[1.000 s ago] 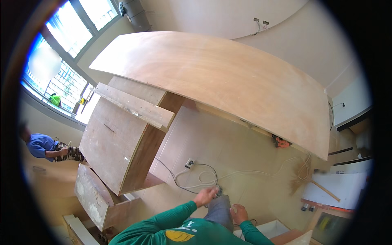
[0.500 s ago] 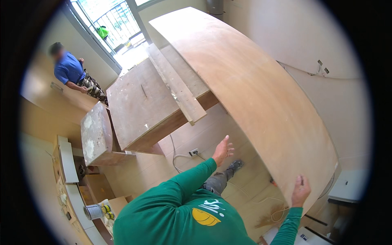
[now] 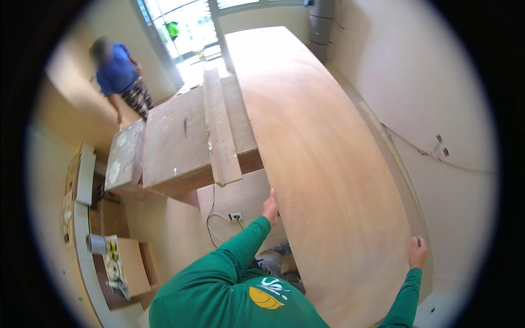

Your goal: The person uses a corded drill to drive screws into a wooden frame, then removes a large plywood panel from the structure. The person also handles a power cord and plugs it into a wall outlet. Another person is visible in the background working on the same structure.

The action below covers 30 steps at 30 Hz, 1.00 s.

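Observation:
A long, pale wooden sheet, likely plywood, runs from in front of me toward the bright doorway. My left hand is closed on its left edge, thumb above and the other fingers mostly hidden beneath. On the opposite long edge, my right hand is closed with curled fingers gripping the side. To the left, a stained wooden worktable carries a long narrow board, which lies beside the sheet.
A person in a blue shirt stands at the far left, near a smaller stained box. A power socket with cables lies on the floor. Shelves at the lower left hold a grey spool. A wall runs along the right.
My left hand has gone from open in the air to the sheet's left edge. My right hand has shifted to its right edge. The sheet now lies straighter in front of me.

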Each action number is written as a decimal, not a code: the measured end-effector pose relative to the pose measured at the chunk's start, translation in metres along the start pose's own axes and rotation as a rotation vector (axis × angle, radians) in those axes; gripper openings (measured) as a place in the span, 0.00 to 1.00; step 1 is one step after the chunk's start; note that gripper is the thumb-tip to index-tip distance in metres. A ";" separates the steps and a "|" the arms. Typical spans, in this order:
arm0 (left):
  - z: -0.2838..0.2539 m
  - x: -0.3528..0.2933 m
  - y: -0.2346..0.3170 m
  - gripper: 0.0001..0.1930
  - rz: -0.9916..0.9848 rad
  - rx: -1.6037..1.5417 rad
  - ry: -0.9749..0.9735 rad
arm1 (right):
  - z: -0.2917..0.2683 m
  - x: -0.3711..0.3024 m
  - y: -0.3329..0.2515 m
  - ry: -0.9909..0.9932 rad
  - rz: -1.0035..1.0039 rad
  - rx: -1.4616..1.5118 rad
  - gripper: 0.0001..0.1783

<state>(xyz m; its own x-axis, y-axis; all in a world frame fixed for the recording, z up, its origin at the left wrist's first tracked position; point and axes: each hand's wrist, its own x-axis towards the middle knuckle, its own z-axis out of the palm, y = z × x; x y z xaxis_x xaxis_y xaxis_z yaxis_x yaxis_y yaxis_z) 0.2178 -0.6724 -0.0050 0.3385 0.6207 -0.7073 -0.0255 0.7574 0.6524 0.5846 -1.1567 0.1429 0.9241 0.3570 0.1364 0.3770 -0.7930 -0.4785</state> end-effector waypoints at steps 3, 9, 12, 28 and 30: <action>0.009 0.008 0.012 0.38 0.095 0.018 0.040 | 0.036 0.070 0.047 0.024 0.001 -0.178 0.28; -0.001 0.055 0.005 0.35 0.161 -0.120 -0.008 | 0.143 0.144 0.081 -0.205 0.140 -0.167 0.39; -0.020 0.063 0.003 0.33 0.140 -0.139 0.018 | 0.169 0.151 0.076 -0.350 0.142 -0.082 0.45; -0.044 0.075 0.066 0.39 0.103 -0.193 -0.159 | 0.084 0.128 -0.015 -0.149 0.148 -0.326 0.46; -0.042 0.084 0.066 0.39 0.090 -0.188 -0.238 | 0.049 0.108 -0.024 0.071 0.066 -0.384 0.45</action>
<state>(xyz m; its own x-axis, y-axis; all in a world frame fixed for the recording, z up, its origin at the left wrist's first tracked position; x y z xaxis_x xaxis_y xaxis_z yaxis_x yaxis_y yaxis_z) 0.2055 -0.5619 -0.0331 0.5368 0.6388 -0.5512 -0.2312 0.7397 0.6320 0.6722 -1.0747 0.1265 0.9441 0.2748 0.1821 0.3002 -0.9449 -0.1308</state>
